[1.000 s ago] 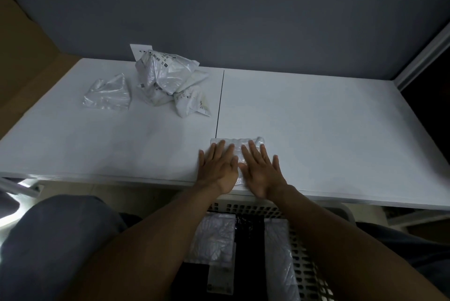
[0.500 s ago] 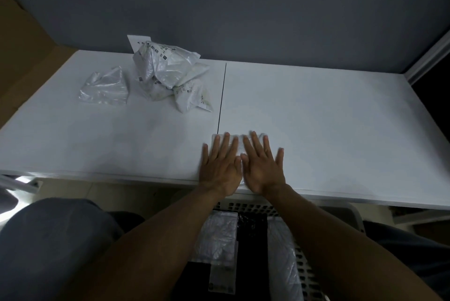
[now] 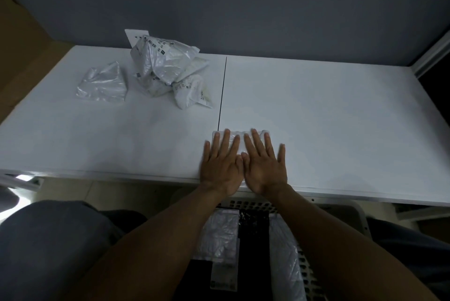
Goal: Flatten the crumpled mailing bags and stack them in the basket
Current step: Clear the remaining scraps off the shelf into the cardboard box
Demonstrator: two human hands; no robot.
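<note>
A basket (image 3: 353, 213) under the worktop's (image 3: 328, 118) near edge holds flattened bags (image 3: 219, 235). Above it, the left hand (image 3: 221, 166) and right hand (image 3: 264, 166), fingers straight and spread, still press one mailing bag (image 3: 239, 136) flat, as half a second ago. Crumpled bags (image 3: 165, 66) sit far left.
</note>
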